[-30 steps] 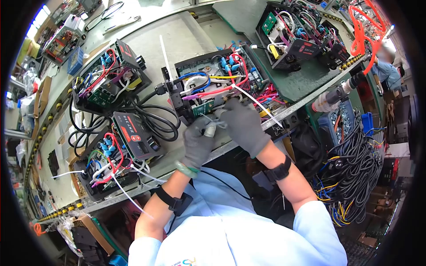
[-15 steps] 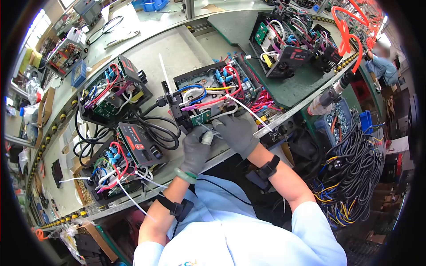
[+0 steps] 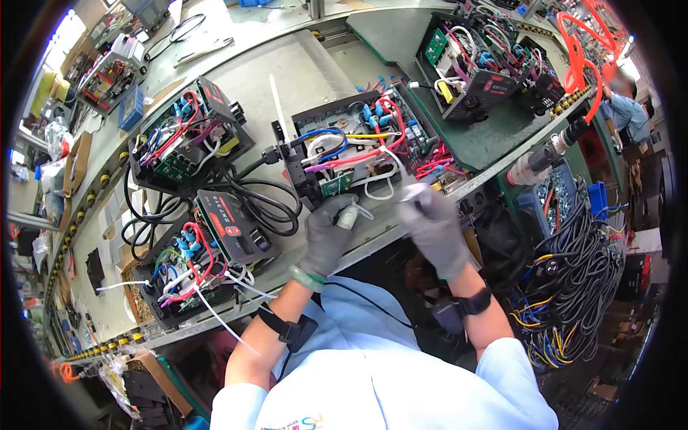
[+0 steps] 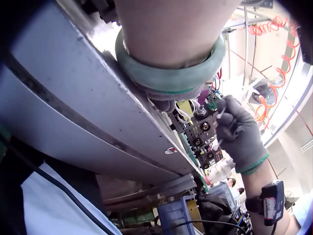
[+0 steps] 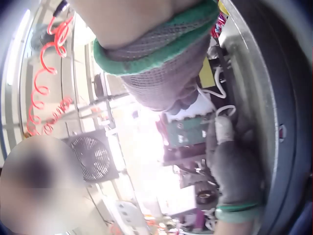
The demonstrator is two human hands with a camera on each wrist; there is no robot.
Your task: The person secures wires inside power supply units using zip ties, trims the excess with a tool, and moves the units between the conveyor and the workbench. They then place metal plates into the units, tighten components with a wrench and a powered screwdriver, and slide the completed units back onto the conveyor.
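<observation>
My gloved left hand (image 3: 326, 236), a white wrap on its thumb (image 3: 347, 217), pinches a thin pale wire (image 3: 365, 212) at the front edge of the open welder unit (image 3: 351, 143). In the right wrist view that wire curves in a small loop (image 5: 226, 108) above the wrapped thumb. My gloved right hand (image 3: 437, 233) is blurred, to the right of the left one. Its curled fingers grip the white cable tie (image 3: 395, 159) that runs from the unit's red wires. A white wire loop (image 3: 380, 188) hangs from the unit between the hands.
Two more open units (image 3: 190, 140) (image 3: 190, 265) stand to the left, with black cables (image 3: 261, 204) coiled beside them. At the right, further units (image 3: 476, 79) sit on a green board (image 3: 459, 140). A power tool (image 3: 545, 154) hangs from an orange coiled hose (image 3: 573, 50).
My right hand has moved right, away from the left hand and the pale wire, to the white cable tie. The left hand stays near the unit's front edge.
</observation>
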